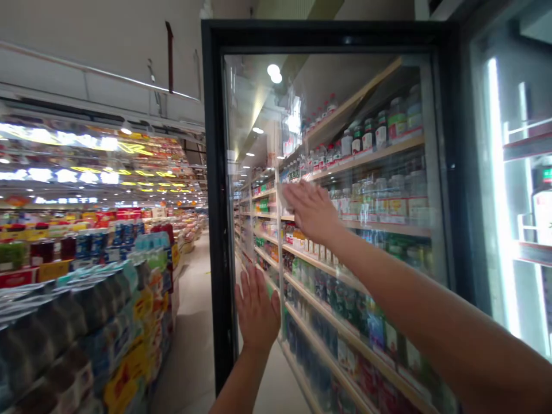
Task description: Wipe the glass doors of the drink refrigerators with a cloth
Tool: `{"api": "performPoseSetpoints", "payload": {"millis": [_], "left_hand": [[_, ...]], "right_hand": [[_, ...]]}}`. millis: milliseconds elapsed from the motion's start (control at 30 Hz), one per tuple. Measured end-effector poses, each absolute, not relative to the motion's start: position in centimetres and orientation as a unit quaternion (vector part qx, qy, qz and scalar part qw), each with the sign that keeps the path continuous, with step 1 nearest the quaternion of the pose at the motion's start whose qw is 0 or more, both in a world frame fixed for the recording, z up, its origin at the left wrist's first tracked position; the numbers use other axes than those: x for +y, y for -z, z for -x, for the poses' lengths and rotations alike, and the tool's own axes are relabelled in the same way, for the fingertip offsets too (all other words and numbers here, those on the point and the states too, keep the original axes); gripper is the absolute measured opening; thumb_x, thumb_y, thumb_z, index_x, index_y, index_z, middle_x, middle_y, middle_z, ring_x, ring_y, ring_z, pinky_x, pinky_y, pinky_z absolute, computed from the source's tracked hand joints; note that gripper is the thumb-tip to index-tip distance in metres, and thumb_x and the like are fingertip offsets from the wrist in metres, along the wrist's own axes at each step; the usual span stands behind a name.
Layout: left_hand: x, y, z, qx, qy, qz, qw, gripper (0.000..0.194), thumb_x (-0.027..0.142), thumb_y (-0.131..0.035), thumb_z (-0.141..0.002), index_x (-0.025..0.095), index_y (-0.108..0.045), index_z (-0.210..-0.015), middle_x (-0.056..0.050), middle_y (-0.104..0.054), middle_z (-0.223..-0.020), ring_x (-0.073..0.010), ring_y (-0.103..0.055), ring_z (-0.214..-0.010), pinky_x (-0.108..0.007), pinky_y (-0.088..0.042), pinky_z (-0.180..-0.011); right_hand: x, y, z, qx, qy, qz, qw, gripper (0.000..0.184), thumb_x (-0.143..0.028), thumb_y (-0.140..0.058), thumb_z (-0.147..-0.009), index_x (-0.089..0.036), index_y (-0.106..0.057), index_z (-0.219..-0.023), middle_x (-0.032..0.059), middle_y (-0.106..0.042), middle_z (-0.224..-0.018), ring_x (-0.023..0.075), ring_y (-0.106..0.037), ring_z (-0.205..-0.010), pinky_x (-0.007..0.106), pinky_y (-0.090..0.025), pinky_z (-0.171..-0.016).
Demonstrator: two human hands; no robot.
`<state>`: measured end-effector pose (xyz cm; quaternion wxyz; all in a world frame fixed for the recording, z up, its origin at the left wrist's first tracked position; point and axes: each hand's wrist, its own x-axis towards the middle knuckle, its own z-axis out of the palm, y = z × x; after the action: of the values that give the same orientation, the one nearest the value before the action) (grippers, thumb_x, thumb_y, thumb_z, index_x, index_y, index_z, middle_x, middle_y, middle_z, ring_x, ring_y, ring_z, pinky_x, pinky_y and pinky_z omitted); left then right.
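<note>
**Door (310, 276) dead ahead; left hand (257, 313) low, right hand (311, 210) high**

Far left: stacked goods (125, 322), blurred. Then the aisle (192, 287), running off into the distance. Next the black frame (214, 201), its left upright standing between aisle and hands.

Door lies straight in front of both hands, glass face toward them. Long axis up and down; lower end out of view. Left edge points out to the aisle; right edge runs to the cooler (528, 253), so probably hinged there.

Left hand: just inside the left upright, nearer of the two to that edge. Fingers extended upward, slightly spread, thumb out to the right. Nothing visible held. Looks flat on the glass; contact not certain.

Right hand: higher, around mid-width, forearm (414, 299) slanting up-left across the right half. Fingers straight, flat, close together, aimed left and a bit up, so more across the door's long axis; left fingers run more along it. Pale blur (285, 198) by the fingertips: cloth or reflection, can't tell.

Showing in the glass: shelves (371, 158) with bottles (368, 135), mirrored or seen through, unclear. Far right: cooler interior, bright light strip (498, 201).
</note>
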<state>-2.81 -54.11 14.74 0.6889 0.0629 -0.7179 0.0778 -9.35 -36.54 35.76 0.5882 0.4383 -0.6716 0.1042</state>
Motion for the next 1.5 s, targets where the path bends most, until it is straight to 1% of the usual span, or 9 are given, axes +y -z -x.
{"api": "performPoseSetpoints", "payload": {"millis": [100,300,533,733,933,1133,1233,1367,1500], "left_hand": [[-54.2,-14.6,3.0,-0.716,-0.078,-0.059,0.692,0.072,0.025,-0.044,-0.102,0.011,-0.008,-0.163,-0.022,-0.028,-0.162,-0.0342,-0.017,-0.154,-0.058,-0.022,-0.125],[-55.0,-14.6,3.7,-0.710,-0.079,-0.039,0.699,0.075,0.025,-0.046,-0.101,0.012,-0.008,-0.163,-0.023,-0.031,-0.161,-0.0348,-0.019,-0.154,-0.060,-0.024,-0.124],[-55.8,-14.5,4.5,-0.712,-0.084,-0.049,0.696,0.074,0.025,-0.045,-0.101,0.013,-0.007,-0.164,-0.023,-0.029,-0.162,-0.0351,-0.020,-0.154,-0.061,-0.026,-0.123],[-56.0,-14.5,5.1,-0.711,-0.068,-0.035,0.699,0.074,0.026,-0.045,-0.101,0.018,-0.007,-0.164,-0.020,-0.028,-0.163,-0.0347,-0.020,-0.154,-0.062,-0.025,-0.124],[-56.1,-14.5,5.6,-0.715,-0.066,-0.037,0.695,0.073,0.026,-0.043,-0.101,0.014,-0.007,-0.164,-0.022,-0.028,-0.163,-0.0354,-0.019,-0.154,-0.064,-0.025,-0.123],[-56.5,-14.7,5.7,-0.714,-0.067,-0.020,0.696,0.073,0.026,-0.044,-0.101,0.015,-0.007,-0.164,-0.022,-0.027,-0.163,-0.0353,-0.018,-0.154,-0.064,-0.025,-0.123],[-56.5,-14.7,5.8,-0.714,-0.067,-0.024,0.697,0.073,0.025,-0.044,-0.101,0.014,-0.007,-0.164,-0.023,-0.027,-0.163,-0.0351,-0.017,-0.155,-0.064,-0.025,-0.123],[-56.3,-14.6,5.9,-0.716,-0.056,-0.028,0.695,0.074,0.026,-0.046,-0.101,0.015,-0.007,-0.164,-0.022,-0.028,-0.163,-0.0342,-0.018,-0.155,-0.062,-0.024,-0.124],[-56.3,-14.5,5.9,-0.720,-0.039,-0.025,0.693,0.072,0.029,-0.045,-0.102,0.015,-0.010,-0.164,-0.021,-0.027,-0.164,-0.0353,-0.019,-0.154,-0.061,-0.022,-0.124]], "right_hand": [[-38.7,-36.6,8.6,-0.690,-0.162,-0.379,0.595,0.062,-0.022,-0.043,-0.097,-0.024,-0.035,-0.158,0.0029,-0.031,-0.166,0.0334,-0.016,-0.157,0.064,-0.018,-0.125],[-42.5,-32.4,8.4,-0.580,0.064,-0.633,0.509,0.053,-0.027,-0.043,-0.099,-0.028,-0.046,-0.152,-0.0042,-0.040,-0.161,0.0189,-0.026,-0.155,0.048,-0.018,-0.129],[-40.9,-42.5,9.2,-0.703,-0.170,-0.332,0.606,0.060,-0.021,-0.039,-0.098,-0.020,-0.035,-0.158,0.0029,-0.027,-0.168,0.0308,-0.017,-0.157,0.058,-0.016,-0.126],[-43.5,-40.5,8.0,-0.632,0.091,-0.553,0.535,0.056,-0.029,-0.036,-0.101,-0.026,-0.035,-0.158,-0.0076,-0.030,-0.166,0.0172,-0.020,-0.156,0.043,-0.014,-0.130],[-42.2,-46.9,9.0,-0.736,-0.125,-0.326,0.580,0.062,-0.020,-0.032,-0.100,-0.019,-0.028,-0.161,0.0003,-0.020,-0.170,0.0293,-0.013,-0.158,0.056,-0.014,-0.128],[-45.8,-41.4,7.8,-0.642,0.092,-0.511,0.564,0.055,-0.030,-0.033,-0.103,-0.030,-0.034,-0.158,-0.0075,-0.030,-0.166,0.0184,-0.019,-0.156,0.045,-0.016,-0.130],[-42.3,-44.1,9.1,-0.696,0.027,-0.443,0.565,0.061,-0.026,-0.036,-0.101,-0.027,-0.028,-0.161,-0.0048,-0.026,-0.168,0.0206,-0.017,-0.157,0.049,-0.016,-0.129],[-36.8,-47.3,11.3,-0.723,-0.198,-0.261,0.608,0.061,-0.021,-0.037,-0.099,-0.020,-0.032,-0.160,0.0024,-0.026,-0.169,0.0300,-0.018,-0.157,0.057,-0.017,-0.127],[-39.5,-38.7,11.7,-0.686,-0.156,-0.337,0.626,0.059,-0.017,-0.041,-0.098,-0.024,-0.039,-0.156,0.0014,-0.033,-0.166,0.0309,-0.021,-0.156,0.059,-0.020,-0.126]]}}
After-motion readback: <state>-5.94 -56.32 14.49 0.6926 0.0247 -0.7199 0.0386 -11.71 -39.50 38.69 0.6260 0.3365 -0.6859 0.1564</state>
